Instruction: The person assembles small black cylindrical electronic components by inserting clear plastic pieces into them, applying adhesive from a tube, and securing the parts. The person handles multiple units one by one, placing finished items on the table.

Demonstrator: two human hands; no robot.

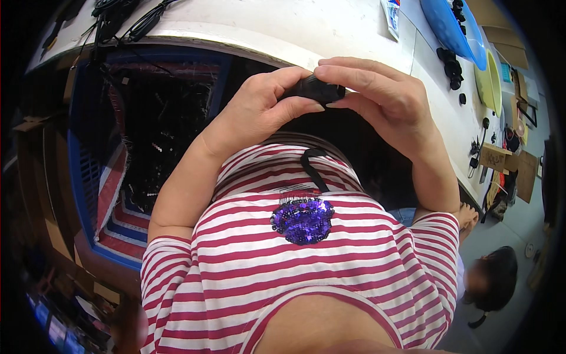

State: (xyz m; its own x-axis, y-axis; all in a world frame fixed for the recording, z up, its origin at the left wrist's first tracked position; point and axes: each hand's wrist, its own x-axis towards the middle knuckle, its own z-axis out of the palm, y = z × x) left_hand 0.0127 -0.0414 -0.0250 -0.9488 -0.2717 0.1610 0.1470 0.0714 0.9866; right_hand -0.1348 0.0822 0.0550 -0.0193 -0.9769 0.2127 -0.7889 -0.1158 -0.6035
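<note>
Just off the near edge of the bench [330, 26], the person's left hand [262, 103] is pinching a black cylinder [323, 90]. The right hand [389, 94] curves about its other end; I can't tell whether that grip presses it.

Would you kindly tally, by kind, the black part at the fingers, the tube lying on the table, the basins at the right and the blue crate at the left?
Black cylindrical part: 1
Tube: 1
Basins: 2 (blue basin, yellow-green basin)
Blue crate: 1
Total: 5
</note>
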